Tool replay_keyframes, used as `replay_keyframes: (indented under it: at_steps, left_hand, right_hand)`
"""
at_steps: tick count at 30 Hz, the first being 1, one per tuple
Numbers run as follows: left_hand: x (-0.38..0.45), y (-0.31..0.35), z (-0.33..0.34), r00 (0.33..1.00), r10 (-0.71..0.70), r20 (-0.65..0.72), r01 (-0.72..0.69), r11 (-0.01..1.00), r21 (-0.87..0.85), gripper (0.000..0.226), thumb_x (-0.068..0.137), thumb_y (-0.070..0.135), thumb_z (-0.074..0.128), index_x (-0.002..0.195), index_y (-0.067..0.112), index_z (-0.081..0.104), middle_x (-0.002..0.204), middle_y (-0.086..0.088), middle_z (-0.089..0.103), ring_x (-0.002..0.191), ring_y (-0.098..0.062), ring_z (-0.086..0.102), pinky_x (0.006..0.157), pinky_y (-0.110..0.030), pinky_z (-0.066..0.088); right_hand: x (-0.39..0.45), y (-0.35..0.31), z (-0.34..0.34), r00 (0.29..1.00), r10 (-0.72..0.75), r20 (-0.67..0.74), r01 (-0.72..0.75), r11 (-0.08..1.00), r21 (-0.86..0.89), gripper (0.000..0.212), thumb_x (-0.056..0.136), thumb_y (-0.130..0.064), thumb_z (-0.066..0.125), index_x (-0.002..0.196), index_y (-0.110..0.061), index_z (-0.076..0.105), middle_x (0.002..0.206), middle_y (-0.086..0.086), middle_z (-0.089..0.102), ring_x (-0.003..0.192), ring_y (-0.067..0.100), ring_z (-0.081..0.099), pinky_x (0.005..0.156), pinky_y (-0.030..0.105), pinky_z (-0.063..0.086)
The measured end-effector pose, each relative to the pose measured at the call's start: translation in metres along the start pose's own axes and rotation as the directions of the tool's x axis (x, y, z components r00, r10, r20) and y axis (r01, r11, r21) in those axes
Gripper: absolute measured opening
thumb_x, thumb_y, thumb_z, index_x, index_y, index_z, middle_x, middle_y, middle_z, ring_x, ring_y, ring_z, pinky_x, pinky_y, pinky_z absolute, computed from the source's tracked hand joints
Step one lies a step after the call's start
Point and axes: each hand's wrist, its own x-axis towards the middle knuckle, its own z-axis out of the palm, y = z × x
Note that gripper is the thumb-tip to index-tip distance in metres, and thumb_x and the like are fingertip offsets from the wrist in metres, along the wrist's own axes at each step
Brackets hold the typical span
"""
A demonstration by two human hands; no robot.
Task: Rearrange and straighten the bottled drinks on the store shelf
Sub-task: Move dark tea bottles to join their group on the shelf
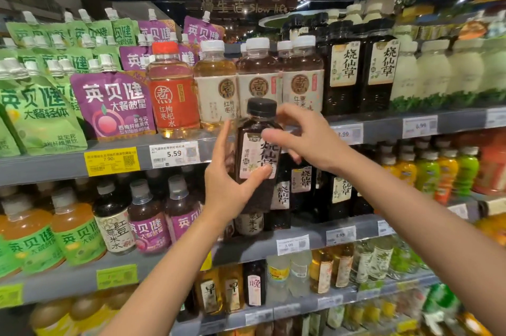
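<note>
Showing a dark bottle (257,155) gripped upright by the left hand (227,185) before the shelf edge (383,123), the right hand (306,138) loosely spread, fingertips beside its neck.

A shop: price tags (174,154) along shelves (54,166) of bottled drinks (172,89).

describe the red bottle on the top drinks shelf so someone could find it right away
Start at the upper shelf, where purple pouches on the left meet a row of bottles. The red-labelled bottle stands first in that row, directly right of the pouches and above the 5.59 price tag. It alone has a red cap and red label; its neighbours have white caps and cream labels.
</note>
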Motion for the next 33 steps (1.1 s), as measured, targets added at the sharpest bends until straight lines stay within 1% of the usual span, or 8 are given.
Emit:
replay_keyframes:
  at_steps: [3, 7, 10, 14, 20, 26, 29, 33]
  left_hand:
    - [-0.013, -0.002, 0.015, 0.996, -0.031, 0.085, 0.031, 0.999, -0.006, 0.100, 0.068, 0.033, 0.080, 0.144, 0.045, 0.015, 0.123, 0.015, 0.061, 0.117, -0.009, 0.057, 0.101, -0.034, 0.046]
    - [-0.025, -0.010, 0.040, 0.972, -0.107, 0.208, 0.099, 0.994, 0.048, 0.101, 0.066, 0.031, 0.083, 0.142, 0.043, 0.018, 0.100, 0.030, 0.062, 0.097, 0.006, 0.060, 0.090, -0.019, 0.047]
    - [-0.032, -0.017, 0.058, 0.942, -0.159, 0.297, 0.151, 0.987, 0.050, 0.096, 0.067, 0.037, 0.082, 0.141, 0.039, 0.020, 0.116, 0.018, 0.060, 0.105, 0.005, 0.058, 0.094, -0.022, 0.046]
    - [-0.041, -0.041, 0.062, 0.882, -0.137, 0.450, 0.029, 0.971, 0.239, 0.085, 0.076, 0.054, 0.065, 0.144, 0.032, 0.019, 0.140, 0.008, 0.044, 0.127, -0.004, 0.042, 0.107, -0.030, 0.035]
    - [-0.028, -0.066, 0.057, 0.904, -0.021, 0.428, -0.270, 0.747, 0.607, 0.078, 0.083, 0.032, 0.064, 0.146, 0.009, 0.024, 0.150, -0.009, 0.030, 0.141, -0.025, 0.022, 0.119, -0.037, 0.006]
    - [-0.008, -0.069, 0.055, 0.876, -0.155, 0.457, -0.290, 0.588, 0.755, 0.081, 0.082, 0.039, 0.065, 0.145, 0.011, 0.023, 0.143, -0.009, 0.038, 0.136, -0.026, 0.029, 0.117, -0.044, 0.014]
    - [-0.005, -0.068, 0.057, 0.871, -0.207, 0.446, -0.252, 0.592, 0.766, 0.076, 0.081, 0.029, 0.066, 0.144, 0.013, 0.027, 0.143, -0.007, 0.039, 0.134, -0.024, 0.033, 0.115, -0.044, 0.019]
    - [-0.003, -0.069, 0.058, 0.890, -0.200, 0.409, -0.198, 0.639, 0.743, 0.068, 0.078, 0.012, 0.064, 0.140, 0.013, 0.035, 0.139, -0.009, 0.044, 0.128, -0.025, 0.041, 0.108, -0.039, 0.029]
  right_hand:
    - [-0.015, 0.015, -0.007, 0.996, 0.053, 0.070, -0.052, 0.998, -0.020, 0.040, 0.073, -0.032, 0.079, 0.109, -0.034, 0.062, 0.100, -0.017, 0.068, 0.073, -0.015, 0.061, 0.059, 0.004, 0.042]
    - [-0.034, 0.034, -0.028, 0.983, 0.133, 0.123, -0.130, 0.991, -0.037, 0.034, 0.069, -0.029, 0.083, 0.097, -0.035, 0.065, 0.093, -0.015, 0.071, 0.082, -0.002, 0.066, 0.064, 0.009, 0.048]
    - [-0.046, 0.047, -0.035, 0.986, 0.112, 0.125, -0.091, 0.983, -0.162, 0.038, 0.068, -0.034, 0.083, 0.102, -0.029, 0.067, 0.102, -0.013, 0.071, 0.096, 0.000, 0.064, 0.085, 0.018, 0.049]
    - [-0.061, 0.067, -0.044, 0.987, 0.128, 0.096, -0.094, 0.949, -0.301, 0.048, 0.070, -0.039, 0.081, 0.111, -0.029, 0.059, 0.111, -0.011, 0.066, 0.104, 0.004, 0.061, 0.090, 0.022, 0.046]
    - [-0.064, 0.094, -0.053, 0.995, 0.098, -0.009, -0.094, 0.923, -0.374, 0.060, 0.072, -0.039, 0.079, 0.123, -0.019, 0.056, 0.110, -0.010, 0.061, 0.107, 0.008, 0.054, 0.089, 0.023, 0.040]
    - [-0.054, 0.117, -0.041, 0.995, 0.093, -0.035, -0.099, 0.932, -0.348, 0.064, 0.069, -0.033, 0.082, 0.125, -0.014, 0.056, 0.121, 0.002, 0.063, 0.113, 0.015, 0.054, 0.091, 0.022, 0.037]
    - [-0.051, 0.130, -0.032, 0.995, 0.093, -0.029, -0.097, 0.916, -0.389, 0.065, 0.068, -0.032, 0.083, 0.123, -0.012, 0.055, 0.119, 0.006, 0.060, 0.112, 0.020, 0.054, 0.093, 0.027, 0.040]
    - [-0.050, 0.144, -0.021, 0.996, 0.092, -0.007, -0.086, 0.899, -0.430, 0.063, 0.069, -0.034, 0.081, 0.121, -0.009, 0.056, 0.108, -0.002, 0.051, 0.105, 0.016, 0.052, 0.085, 0.021, 0.035]
